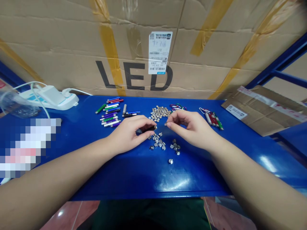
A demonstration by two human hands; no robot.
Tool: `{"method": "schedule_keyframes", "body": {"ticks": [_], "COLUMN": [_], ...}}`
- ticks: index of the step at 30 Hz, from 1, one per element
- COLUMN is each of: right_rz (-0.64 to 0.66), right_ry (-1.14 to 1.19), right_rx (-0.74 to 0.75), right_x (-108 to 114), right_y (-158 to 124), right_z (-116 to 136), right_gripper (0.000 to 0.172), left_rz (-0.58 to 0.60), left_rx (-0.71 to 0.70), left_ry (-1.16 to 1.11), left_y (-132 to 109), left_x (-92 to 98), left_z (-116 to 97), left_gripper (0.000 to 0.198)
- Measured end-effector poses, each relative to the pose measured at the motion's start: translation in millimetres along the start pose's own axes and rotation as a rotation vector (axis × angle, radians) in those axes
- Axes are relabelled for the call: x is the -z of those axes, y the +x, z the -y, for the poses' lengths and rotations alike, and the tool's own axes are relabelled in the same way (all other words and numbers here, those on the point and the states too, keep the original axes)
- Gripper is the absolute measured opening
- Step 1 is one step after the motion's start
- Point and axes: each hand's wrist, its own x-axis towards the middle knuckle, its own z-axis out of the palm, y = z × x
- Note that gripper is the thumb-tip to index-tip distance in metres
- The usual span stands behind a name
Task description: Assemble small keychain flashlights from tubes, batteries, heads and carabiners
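My left hand (pixel 135 132) is closed around a dark mini flashlight tube (pixel 149 128), its metal-rimmed end pointing right. Just to the right of that end, my right hand (pixel 189 127) pinches a small button cell (pixel 166 124) between thumb and fingertips. A small gap separates the cell from the tube. Behind the hands lies a pile of silver button cells (pixel 160 112). Small metal end caps (pixel 158 141) are scattered below my left fingers, with another cluster of caps (pixel 175 145) to the right and a single cap (pixel 170 161) nearer me.
Coloured flashlight tubes (pixel 110 115) lie in rows on the left of the blue table (pixel 144 182). Flashlights with carabiners (pixel 213 118) lie at right, beside a cardboard box (pixel 261 110). A white power strip (pixel 57 99) sits back left. A large carton (pixel 79 48) stands behind.
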Motion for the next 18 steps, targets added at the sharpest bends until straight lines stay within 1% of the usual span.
{"method": "schedule_keyframes", "body": {"ticks": [2,6,9,11,16,18], "right_rz": [-0.048,0.003,0.03,0.036,0.017,0.0], "right_ry": [0.135,0.187,0.171,0.127,0.022,0.025], "right_rx": [0.03,0.063,0.083,0.13,0.267,0.268], "right_x": [-5,-12,-13,-12,-9,-10], "right_y": [-1,-3,-3,-3,-1,-1], "right_z": [4,8,8,8,9,10], "right_gripper": [0.013,0.01,0.009,0.008,0.01,0.01], "left_rz": [-0.008,-0.033,-0.037,-0.028,-0.018,-0.034], "left_rx": [-0.029,-0.086,-0.109,-0.114,-0.109,-0.119], "left_ry": [-0.012,-0.024,-0.024,-0.024,-0.038,-0.039], "left_y": [0,0,1,0,0,0], "left_x": [-0.9,-2.6,-3.1,-3.1,-3.4,-4.1], "left_z": [-1,-1,-1,-1,-2,-2], "left_gripper": [0.016,0.016,0.017,0.016,0.017,0.017]}}
